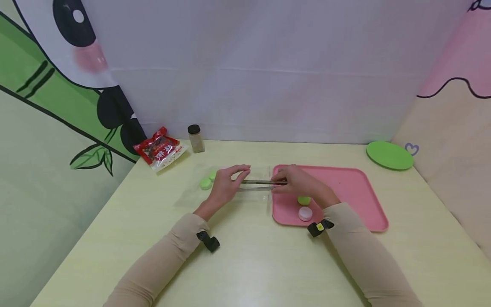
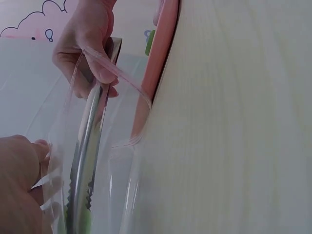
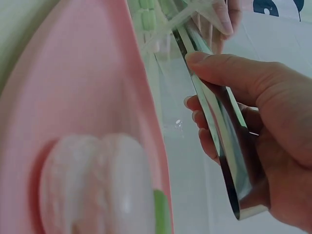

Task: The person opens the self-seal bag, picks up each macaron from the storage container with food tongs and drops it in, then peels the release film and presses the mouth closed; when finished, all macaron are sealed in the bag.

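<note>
My right hand (image 1: 304, 183) holds metal tongs (image 3: 214, 112), thumb on one arm and fingers round the other. The tongs reach left into the mouth of a clear plastic bag (image 2: 131, 180), their toothed tips beside something green in the left wrist view. My left hand (image 1: 224, 185) pinches the bag near its opening. Two light green macarons (image 1: 206, 183) show through the bag, just left of that hand. Under my right forearm, a pink macaron (image 1: 305, 213) and a green macaron (image 1: 304, 200) sit on a pink tray (image 1: 356, 196).
A red and white packet (image 1: 161, 149) lies at the back left, next to a small jar with a black lid (image 1: 196, 138). At the back right lies a round green plate (image 1: 390, 155). A printed cloth (image 1: 268, 85) hangs behind the table (image 1: 245, 264).
</note>
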Demonstrator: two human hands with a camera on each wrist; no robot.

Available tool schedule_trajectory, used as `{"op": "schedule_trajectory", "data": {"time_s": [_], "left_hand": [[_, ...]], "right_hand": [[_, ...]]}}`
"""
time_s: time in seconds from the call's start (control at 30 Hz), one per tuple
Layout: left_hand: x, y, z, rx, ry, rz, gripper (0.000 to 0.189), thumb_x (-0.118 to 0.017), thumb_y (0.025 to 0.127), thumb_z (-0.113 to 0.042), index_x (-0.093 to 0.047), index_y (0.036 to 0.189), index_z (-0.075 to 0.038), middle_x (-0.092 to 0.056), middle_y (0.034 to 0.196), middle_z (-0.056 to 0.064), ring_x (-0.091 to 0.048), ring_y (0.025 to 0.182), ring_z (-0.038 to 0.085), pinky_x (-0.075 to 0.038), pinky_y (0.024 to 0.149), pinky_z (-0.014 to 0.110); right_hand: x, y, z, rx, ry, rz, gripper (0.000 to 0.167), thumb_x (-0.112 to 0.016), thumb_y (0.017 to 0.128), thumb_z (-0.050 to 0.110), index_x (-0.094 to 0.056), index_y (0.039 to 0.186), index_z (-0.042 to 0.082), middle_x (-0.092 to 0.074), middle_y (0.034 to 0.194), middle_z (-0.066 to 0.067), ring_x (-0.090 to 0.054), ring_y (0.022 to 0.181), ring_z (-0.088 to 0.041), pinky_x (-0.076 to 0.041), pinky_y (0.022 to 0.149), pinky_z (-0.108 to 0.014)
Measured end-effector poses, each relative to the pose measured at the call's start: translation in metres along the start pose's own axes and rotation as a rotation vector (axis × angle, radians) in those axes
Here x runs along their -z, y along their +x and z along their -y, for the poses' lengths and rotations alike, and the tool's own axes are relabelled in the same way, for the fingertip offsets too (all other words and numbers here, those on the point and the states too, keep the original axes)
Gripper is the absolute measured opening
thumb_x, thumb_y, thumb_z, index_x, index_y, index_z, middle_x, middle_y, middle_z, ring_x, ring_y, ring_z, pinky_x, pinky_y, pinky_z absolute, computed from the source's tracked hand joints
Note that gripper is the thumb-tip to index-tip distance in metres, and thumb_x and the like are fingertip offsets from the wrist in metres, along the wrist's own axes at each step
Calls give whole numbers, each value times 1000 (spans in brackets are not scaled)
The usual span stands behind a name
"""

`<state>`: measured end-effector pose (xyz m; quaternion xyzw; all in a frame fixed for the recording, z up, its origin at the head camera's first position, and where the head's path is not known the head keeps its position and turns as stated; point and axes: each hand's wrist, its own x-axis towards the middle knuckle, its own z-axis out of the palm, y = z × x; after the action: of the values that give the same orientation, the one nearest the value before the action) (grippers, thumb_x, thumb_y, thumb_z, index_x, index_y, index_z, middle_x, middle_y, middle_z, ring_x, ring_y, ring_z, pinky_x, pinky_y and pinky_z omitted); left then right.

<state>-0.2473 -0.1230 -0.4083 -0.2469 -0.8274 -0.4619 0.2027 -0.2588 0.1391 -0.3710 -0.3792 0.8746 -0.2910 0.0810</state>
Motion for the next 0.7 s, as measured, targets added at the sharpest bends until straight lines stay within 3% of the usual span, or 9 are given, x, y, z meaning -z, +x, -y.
{"op": "schedule_trajectory", "data": {"time_s": [0.13,0.33,0.53,0.7], "left_hand": [[0,0,1,24,-8,0,18,-70,96,-15,-77,110,-7,-74,113,7,-70,84,22,-56,79,47],[1,-1,1,15,-1,-3,18,-70,96,-16,-77,110,-7,-74,112,5,-68,110,20,-53,94,39],[0,0,0,4,3,0,18,-69,96,-16,-76,111,-7,-74,112,6,-68,110,21,-53,96,39],[0,0,-1,17,11,17,19,-69,96,-16,-76,110,-6,-74,112,7,-67,112,22,-51,98,40]], "right_hand": [[-4,7,5,21,-48,-4,22,-78,90,19,-77,106,5,-61,84,3,-54,76,-14,-52,67,-27],[-11,16,8,40,-80,9,25,-78,90,22,-77,108,5,-62,83,7,-53,76,-13,-50,68,-28],[-13,18,14,17,-54,42,29,-79,89,20,-76,112,3,-70,92,3,-58,81,-12,-53,73,-27],[-17,20,15,7,-55,23,32,-78,90,21,-75,116,3,-68,92,3,-56,79,-12,-51,71,-28]]}}
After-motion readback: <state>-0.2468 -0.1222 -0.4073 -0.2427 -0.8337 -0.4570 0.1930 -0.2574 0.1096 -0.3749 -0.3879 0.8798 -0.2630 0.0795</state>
